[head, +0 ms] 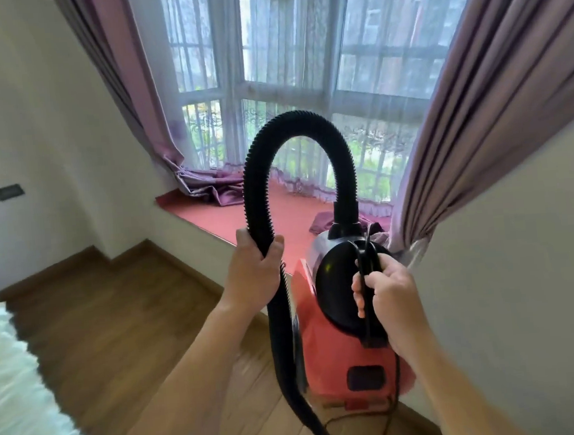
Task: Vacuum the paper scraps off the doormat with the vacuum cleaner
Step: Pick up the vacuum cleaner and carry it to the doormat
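A red and black vacuum cleaner [337, 350] hangs upright in front of me, lifted off the wooden floor. My right hand [388, 298] grips its black carry handle [366, 279] on top. A black ribbed hose [297, 124] arches up from the vacuum's top and comes down on the left. My left hand [253, 268] grips this hose partway down. The hose's tapered nozzle end [315, 424] dangles near the floor. A thin black power cord [356, 418] trails below the body. No doormat or paper scraps are in view.
A bay window with white sheer and purple curtains [496, 104] fills the back, above a pink window seat [244, 213]. White walls stand left and right. A white fluffy bed edge [14, 393] lies at lower left. Wooden floor [123, 333] runs between.
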Available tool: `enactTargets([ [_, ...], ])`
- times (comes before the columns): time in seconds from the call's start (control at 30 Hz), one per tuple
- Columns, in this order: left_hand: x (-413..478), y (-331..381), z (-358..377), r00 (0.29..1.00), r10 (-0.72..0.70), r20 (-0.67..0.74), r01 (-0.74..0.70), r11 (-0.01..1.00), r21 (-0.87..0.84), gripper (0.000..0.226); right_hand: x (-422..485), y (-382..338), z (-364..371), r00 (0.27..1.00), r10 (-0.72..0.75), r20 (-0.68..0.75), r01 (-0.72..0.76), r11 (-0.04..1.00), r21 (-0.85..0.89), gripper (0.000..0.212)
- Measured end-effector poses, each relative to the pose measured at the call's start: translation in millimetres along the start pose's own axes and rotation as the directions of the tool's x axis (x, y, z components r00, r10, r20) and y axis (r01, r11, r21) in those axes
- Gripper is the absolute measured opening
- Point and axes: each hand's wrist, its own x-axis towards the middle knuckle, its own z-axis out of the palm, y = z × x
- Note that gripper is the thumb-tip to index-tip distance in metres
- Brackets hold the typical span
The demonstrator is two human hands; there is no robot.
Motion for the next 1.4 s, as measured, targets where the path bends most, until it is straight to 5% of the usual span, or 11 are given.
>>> enactTargets([
  [0.37,-61,17,-19,0.910,-0.073,-0.407,0.112,0.991,0.072,0.017,22,8,4,0.924,-0.065,0.378,0.061,0.998,0.022,0.029],
  [0.8,-179,38,-111,0.675,-0.083,-0.733,0.325,0.925,0.195,0.015,-39,-6,91,0.652,-0.109,0.750,0.085,0.994,0.071,0.020],
  [1.4,-517,71,-332,0.245,0.009,-0.970,0.420,0.900,0.114,0.014,-386,-61,259,0.215,-0.203,0.955,0.145,0.974,0.174,0.025],
])
